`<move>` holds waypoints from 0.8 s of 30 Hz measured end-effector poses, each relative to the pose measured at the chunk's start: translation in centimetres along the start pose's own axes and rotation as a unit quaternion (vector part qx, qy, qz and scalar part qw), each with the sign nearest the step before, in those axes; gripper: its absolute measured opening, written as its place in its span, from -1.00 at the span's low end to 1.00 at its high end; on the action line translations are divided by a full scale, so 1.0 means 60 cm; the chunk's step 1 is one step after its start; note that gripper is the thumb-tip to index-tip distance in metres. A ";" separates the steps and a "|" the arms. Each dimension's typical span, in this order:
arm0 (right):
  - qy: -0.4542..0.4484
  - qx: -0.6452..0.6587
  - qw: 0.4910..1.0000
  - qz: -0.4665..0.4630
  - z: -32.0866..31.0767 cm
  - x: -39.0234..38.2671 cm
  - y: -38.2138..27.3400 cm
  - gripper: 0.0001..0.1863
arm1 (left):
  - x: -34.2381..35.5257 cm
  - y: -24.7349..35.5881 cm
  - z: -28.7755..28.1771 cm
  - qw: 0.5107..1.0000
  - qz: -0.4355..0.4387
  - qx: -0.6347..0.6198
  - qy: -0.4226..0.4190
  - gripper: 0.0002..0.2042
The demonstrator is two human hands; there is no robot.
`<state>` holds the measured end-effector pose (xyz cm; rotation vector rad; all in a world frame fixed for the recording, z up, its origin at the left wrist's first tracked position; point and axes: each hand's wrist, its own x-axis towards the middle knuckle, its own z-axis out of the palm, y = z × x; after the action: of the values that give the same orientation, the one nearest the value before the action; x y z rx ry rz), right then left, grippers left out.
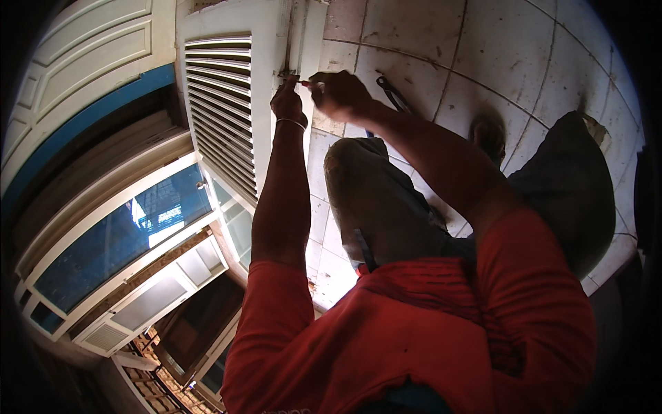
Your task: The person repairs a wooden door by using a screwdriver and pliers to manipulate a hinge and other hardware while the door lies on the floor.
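Observation:
My right hand (339,95) is closed around a small tool with a red part, which looks like a screwdriver (304,83). Its thin tip points left at the edge of a white louvred door (265,103). Close by, my left hand (287,103) presses its closed fingers against that same edge, beside a small metal fitting (288,72). Whatever those fingers pinch is too small to make out. The two hands are nearly touching at the tool's tip.
On the dirty white floor tiles (414,34) lies a dark-handled tool (392,92), just right of my right hand. My bent knee (352,169) is below the hands. Further left are white panelled doors (103,48) and a blue-glazed frame (103,248).

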<state>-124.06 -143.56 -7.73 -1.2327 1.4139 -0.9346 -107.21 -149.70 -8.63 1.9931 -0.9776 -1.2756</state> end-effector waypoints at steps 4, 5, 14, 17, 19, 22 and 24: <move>-0.017 0.103 0.993 0.062 0.015 0.005 0.002 -0.71 | 0.014 -0.007 -0.013 0.999 -0.006 -0.016 0.034 -0.70; -0.049 0.281 0.946 0.155 0.009 0.010 0.008 -0.76 | 0.015 -0.007 -0.012 0.998 -0.011 -0.015 0.059 -0.72; -0.116 0.422 0.854 0.282 -0.021 -0.004 0.005 -0.74 | 0.012 -0.010 -0.005 0.998 0.005 -0.015 0.065 -0.79; -0.128 0.439 0.839 0.296 -0.008 -0.007 0.014 -0.72 | 0.009 -0.013 -0.006 0.998 0.015 0.000 0.058 -0.77; -0.011 0.353 0.926 0.137 0.018 -0.019 0.017 -0.67 | 0.015 -0.014 -0.019 0.998 0.024 0.010 0.053 -0.76; 0.027 0.104 0.994 0.029 0.027 -0.009 0.027 -0.61 | 0.011 -0.001 -0.005 0.999 0.002 -0.032 0.041 -0.77; 0.009 0.064 0.998 0.009 0.027 -0.006 0.027 -0.63 | 0.010 -0.004 -0.012 0.999 -0.015 -0.019 0.037 -0.77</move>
<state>-122.80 -142.83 -9.57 -1.1168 1.3552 -1.0111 -106.28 -150.00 -8.85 2.0171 -0.8851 -1.2178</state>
